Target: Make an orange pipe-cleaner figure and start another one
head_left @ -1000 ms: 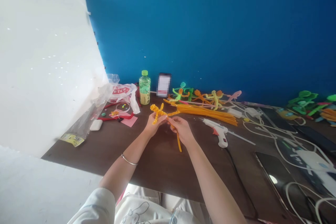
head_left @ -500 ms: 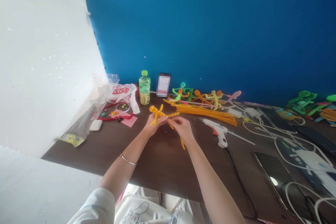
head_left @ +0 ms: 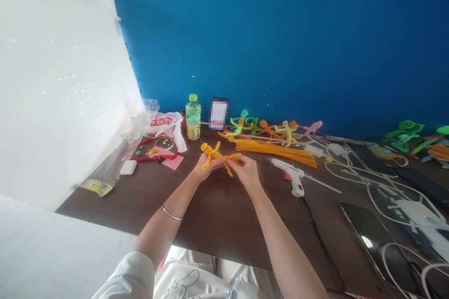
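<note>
An orange pipe-cleaner figure point(head_left: 214, 153) with a round head and twisted limbs is held above the dark table point(head_left: 224, 219). My left hand point(head_left: 204, 169) is closed around its body from below, thumb pointing right. My right hand point(head_left: 247, 173) pinches at the figure's lower right end, close to the left thumb. One limb stretches right over the right fingertips, and another hangs down between the hands. Exactly what the right fingertips grip is partly hidden.
Behind the hands lies a bundle of orange pipe cleaners point(head_left: 277, 150). A glue gun point(head_left: 293, 175) rests to the right, near a phone point(head_left: 372, 238) and tangled white cables point(head_left: 361, 177). A bottle point(head_left: 193, 119) and finished pipe-cleaner figures point(head_left: 288, 131) stand along the wall.
The loose orange strand that hung below my right hand no longer shows there. A twisted limb now hangs between the hands. My right hand has shifted slightly; my left hand hardly moved.
</note>
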`<state>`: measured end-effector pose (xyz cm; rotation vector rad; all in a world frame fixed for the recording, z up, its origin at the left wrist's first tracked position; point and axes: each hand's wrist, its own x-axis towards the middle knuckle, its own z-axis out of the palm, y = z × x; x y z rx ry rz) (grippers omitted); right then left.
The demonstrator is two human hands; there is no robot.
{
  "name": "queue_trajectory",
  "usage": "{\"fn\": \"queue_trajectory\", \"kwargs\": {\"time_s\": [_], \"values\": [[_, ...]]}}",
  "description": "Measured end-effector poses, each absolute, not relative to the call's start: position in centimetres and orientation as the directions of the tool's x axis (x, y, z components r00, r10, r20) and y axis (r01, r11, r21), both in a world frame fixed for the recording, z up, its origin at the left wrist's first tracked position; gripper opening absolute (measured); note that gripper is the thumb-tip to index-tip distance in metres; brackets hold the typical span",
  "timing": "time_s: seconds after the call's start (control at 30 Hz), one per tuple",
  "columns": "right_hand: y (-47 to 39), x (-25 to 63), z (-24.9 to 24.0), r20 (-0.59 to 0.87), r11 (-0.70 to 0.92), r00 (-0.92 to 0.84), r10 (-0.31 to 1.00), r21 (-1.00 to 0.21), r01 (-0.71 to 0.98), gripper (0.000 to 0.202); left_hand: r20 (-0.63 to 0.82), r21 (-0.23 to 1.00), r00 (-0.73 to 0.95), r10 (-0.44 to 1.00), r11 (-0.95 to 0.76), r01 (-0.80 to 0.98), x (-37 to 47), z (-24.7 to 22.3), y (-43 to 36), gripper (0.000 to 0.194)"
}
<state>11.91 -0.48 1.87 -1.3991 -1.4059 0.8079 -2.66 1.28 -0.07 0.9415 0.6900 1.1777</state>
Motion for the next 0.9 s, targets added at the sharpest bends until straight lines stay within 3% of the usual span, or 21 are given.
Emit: {"fn": "queue_trajectory", "kwargs": {"time_s": [0.13,0.27,0.43,0.57,0.7,0.8,0.9], "values": [[-0.6,11.7,1.9,0.279,0.175,0.172,0.945,-0.873,0.455,0.019,0.008,0.901,0.266,0.964,0.109,-0.421,-2.7,-0.2,1.5,0.024],[-0.6,11.7,1.8,0.218,0.131,0.156,0.963,-0.890,0.437,0.021,-0.003,0.905,0.237,0.971,0.104,-0.412,-2.6,-0.5,1.6,0.026],[-0.7,11.8,1.8,0.076,0.026,0.156,0.985,-0.953,0.302,0.025,0.035,0.925,0.227,0.973,0.055,-0.377,-2.5,-1.1,1.9,0.029],[-0.7,11.6,1.8,-0.079,-0.092,0.177,0.981,-0.993,0.070,0.026,0.100,0.959,0.215,0.972,-0.037,-0.279,-2.5,-1.1,1.9,0.026],[-0.7,11.4,1.5,-0.131,-0.109,0.161,0.978,-0.985,-0.136,0.027,0.142,0.970,0.174,0.974,-0.103,-0.219,-2.5,-0.9,1.9,0.026],[-0.8,11.2,1.4,-0.126,-0.099,0.152,0.980,-0.980,-0.174,0.029,0.148,0.971,0.134,0.980,-0.118,-0.210,-2.4,-1.0,1.9,0.029],[-0.8,11.1,1.2,-0.097,-0.079,0.185,0.978,-0.992,-0.100,0.030,0.132,0.966,0.132,0.982,-0.097,-0.241,-2.4,-1.0,1.9,0.031]]}}
